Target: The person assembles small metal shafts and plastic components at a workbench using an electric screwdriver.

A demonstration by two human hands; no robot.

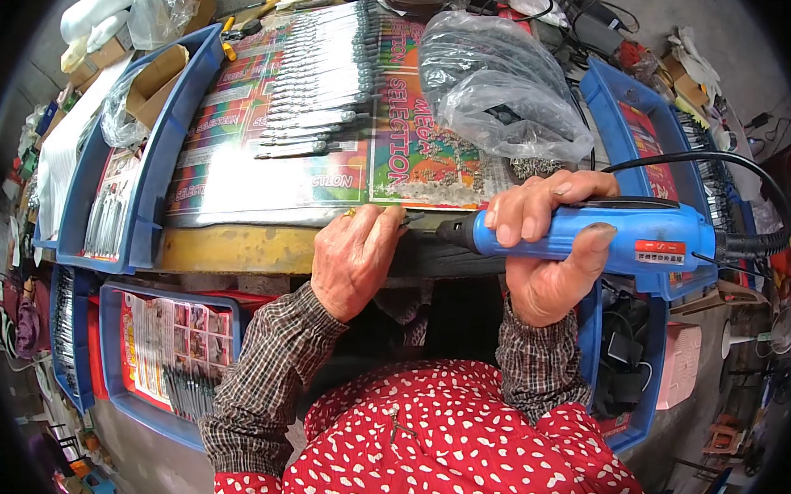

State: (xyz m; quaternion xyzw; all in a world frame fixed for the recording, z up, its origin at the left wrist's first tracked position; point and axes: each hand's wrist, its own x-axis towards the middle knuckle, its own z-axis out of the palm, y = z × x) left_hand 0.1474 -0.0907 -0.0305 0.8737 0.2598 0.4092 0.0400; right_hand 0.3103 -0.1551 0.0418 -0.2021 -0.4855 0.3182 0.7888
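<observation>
We see the driver (629,231) just off the table's (235,249) front edge, its long axis nearly crosswise, nose (453,234) left, cord (677,156) right. We judge it fairly heavy, stiff, smooth; best held around the barrel, where our right hand (549,279) clamps it. Our left hand's (353,258) fingers pinch together by the nose, on what we cannot tell.

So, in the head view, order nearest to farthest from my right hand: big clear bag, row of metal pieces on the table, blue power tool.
1. Blue power tool: gripped in your right hand.
2. Big clear bag: just beyond it.
3. Row of metal pieces: farther off, leftward.
</observation>
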